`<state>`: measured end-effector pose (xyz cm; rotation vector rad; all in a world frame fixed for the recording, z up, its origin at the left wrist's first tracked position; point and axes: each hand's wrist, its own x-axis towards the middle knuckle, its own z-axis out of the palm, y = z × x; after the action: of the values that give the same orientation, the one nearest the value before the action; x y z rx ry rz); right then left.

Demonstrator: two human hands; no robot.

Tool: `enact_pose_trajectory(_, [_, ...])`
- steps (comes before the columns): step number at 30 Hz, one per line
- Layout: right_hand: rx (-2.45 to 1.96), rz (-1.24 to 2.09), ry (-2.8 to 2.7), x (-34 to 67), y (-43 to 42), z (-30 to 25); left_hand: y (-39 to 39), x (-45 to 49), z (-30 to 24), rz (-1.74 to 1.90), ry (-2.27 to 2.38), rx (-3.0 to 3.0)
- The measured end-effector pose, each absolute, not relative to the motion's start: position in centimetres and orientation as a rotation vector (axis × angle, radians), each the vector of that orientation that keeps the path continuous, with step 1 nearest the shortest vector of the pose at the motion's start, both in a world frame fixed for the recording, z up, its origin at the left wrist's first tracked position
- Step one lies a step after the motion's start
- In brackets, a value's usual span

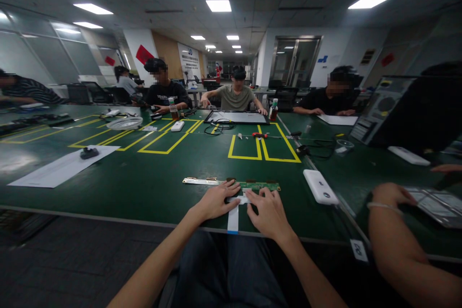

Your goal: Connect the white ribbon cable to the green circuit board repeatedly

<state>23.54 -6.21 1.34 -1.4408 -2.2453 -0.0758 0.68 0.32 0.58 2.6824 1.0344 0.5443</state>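
A long, narrow green circuit board [260, 186] lies crosswise on the green table, with a silvery-white strip along its left part. My left hand [218, 200] steadies this board, its fingertips on the middle and its thumb down by a white flat ribbon cable [233, 220]. The cable runs from the board's near side toward the table's front edge and has a blue end. Bent over the cable's upper end is my right hand [269, 214], with index finger and thumb at the white piece there. The exact contact under the fingertips is too small to make out.
A white power bank [320, 186] lies to the right, beside a co-worker's arm [400, 236]. Yellow tape outlines [245, 158], a red screwdriver [260, 135] and a black-framed panel [236, 117] are farther back. On the left is a paper sheet [61, 171] bearing a dark object.
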Motion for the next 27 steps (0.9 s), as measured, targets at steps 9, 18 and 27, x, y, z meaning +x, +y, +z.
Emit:
enact_pose_trajectory(9, [-1.403,-0.057,-2.22,23.81,-6.34,1.27,0.07,1.0,0.11,0.601,1.059,2.664])
enact_pose_trajectory(18, [-1.414,-0.076,-2.224,23.75,-6.3,1.21,-0.09,1.03,0.24,0.58,1.069,2.685])
enact_pose_trajectory(27, [-1.418,-0.082,-2.222,23.72,-6.21,1.17,-0.03,0.95,0.15,0.583,1.068,2.673])
